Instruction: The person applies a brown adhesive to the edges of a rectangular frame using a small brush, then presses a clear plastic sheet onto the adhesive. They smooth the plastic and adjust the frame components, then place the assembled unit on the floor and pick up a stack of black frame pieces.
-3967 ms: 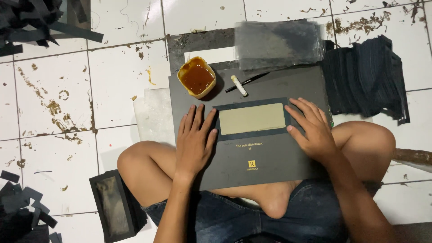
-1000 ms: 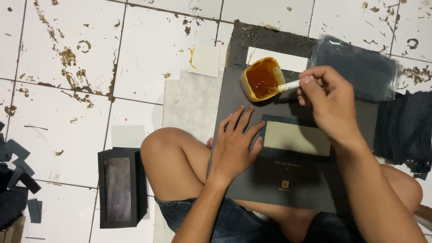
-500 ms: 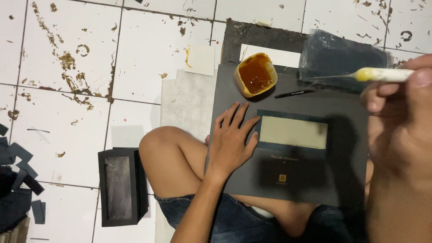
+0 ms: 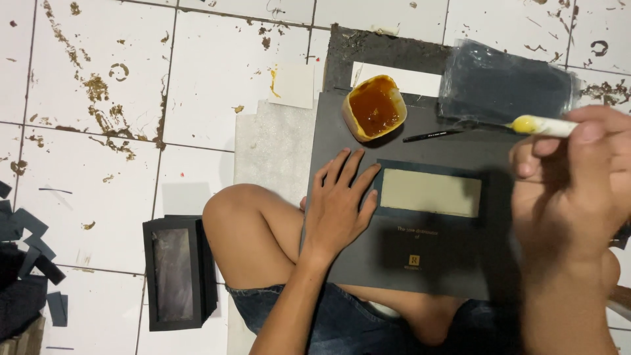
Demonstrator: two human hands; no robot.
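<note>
Left hand (image 4: 338, 207) lay flat and open on the dark windowed card (image 4: 420, 217) across the lap as the right hand (image 4: 578, 190) gripped a glue-tipped brush (image 4: 542, 125) that risked dripping onto the card's far edge.

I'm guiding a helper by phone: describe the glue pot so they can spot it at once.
Find the dark card sheet lying across the seated person's lap. At its far left corner, just beyond the left hand, sits the glue pot. It is a small yellow tub of amber-brown paste, the only bright open container among black card pieces.
</note>
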